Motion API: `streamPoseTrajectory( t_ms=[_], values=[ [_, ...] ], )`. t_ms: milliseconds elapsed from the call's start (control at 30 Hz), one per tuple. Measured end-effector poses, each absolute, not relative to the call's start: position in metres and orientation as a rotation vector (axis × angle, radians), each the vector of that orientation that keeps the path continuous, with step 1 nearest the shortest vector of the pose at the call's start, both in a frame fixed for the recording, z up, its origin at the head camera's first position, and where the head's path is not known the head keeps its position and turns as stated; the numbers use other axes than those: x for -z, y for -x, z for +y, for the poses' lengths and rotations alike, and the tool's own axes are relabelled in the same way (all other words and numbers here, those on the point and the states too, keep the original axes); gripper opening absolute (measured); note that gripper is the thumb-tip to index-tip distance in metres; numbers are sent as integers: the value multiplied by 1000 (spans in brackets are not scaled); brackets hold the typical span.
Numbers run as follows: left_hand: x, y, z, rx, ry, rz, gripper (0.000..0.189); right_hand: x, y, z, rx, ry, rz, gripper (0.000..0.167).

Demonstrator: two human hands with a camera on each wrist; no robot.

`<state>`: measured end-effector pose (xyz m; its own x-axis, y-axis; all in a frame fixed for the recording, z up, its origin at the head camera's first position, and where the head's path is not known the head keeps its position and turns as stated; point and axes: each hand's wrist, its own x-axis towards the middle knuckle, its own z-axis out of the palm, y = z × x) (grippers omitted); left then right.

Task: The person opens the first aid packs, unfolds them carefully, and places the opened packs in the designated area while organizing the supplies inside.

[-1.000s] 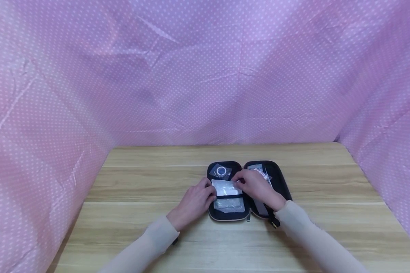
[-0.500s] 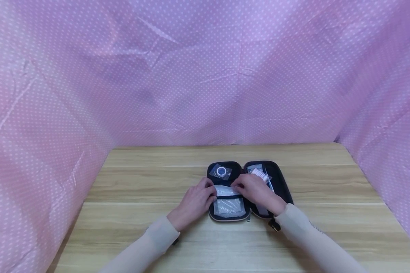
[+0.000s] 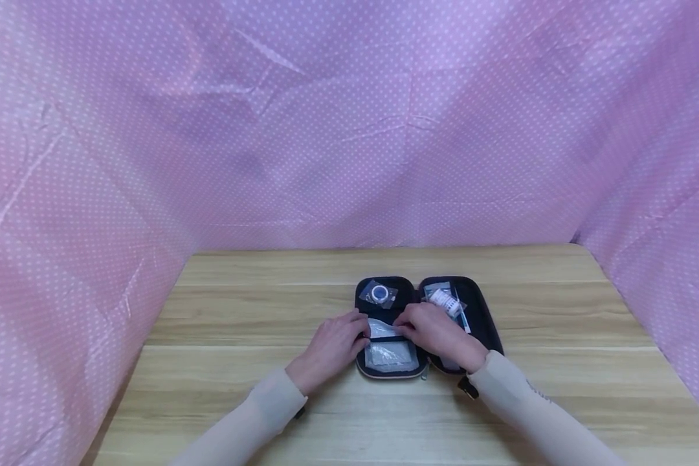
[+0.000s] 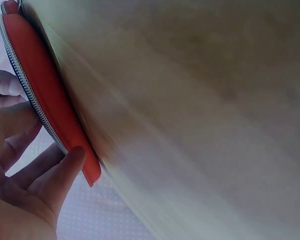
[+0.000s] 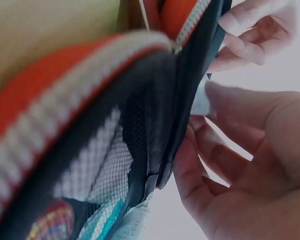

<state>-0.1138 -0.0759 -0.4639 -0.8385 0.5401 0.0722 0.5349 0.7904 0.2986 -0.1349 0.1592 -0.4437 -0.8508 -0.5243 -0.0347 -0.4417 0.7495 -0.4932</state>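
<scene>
A small zip case (image 3: 463,288), black inside with a red shell, lies unfolded on the table. My left hand (image 3: 332,346) grips its left rim, some fingers against the red shell (image 4: 50,85) and others over the zipper edge. Between thumb and fingers my right hand (image 3: 437,333) pinches the upper right part of a clear-wrapped white packet (image 3: 382,329). A black elastic band (image 3: 386,338) crosses the packet. Below the band, a wrapped flat packet (image 3: 391,356) shows in the left half. In the right wrist view the right hand (image 5: 255,155) holds the white packet (image 5: 201,100) close to the lining.
A round white-and-blue item in a clear bag (image 3: 379,294) lies at the left half's top. The right half holds a small white printed roll (image 3: 444,302) and a blue-and-white strip (image 3: 463,321). Pink dotted cloth (image 3: 349,162) hangs behind the wooden table (image 3: 239,310).
The white packet has slid down under the elastic band, so less of it shows above. My right hand has moved slightly down with it. The left hand stays almost in place.
</scene>
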Motion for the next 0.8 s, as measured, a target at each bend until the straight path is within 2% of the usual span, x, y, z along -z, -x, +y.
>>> streamPoseTrajectory(
  t_ms=[433, 567, 800],
  values=[
    [467, 109, -80, -439, -885, 2878, 42, 433, 132, 155, 616, 782, 2952, 31],
    [463, 111, -82, -485, -905, 2916, 45, 429, 136, 153, 632, 841, 2995, 30],
    [461, 124, -90, -603, -886, 3023, 45, 423, 148, 148, 642, 874, 2977, 41]
  ],
)
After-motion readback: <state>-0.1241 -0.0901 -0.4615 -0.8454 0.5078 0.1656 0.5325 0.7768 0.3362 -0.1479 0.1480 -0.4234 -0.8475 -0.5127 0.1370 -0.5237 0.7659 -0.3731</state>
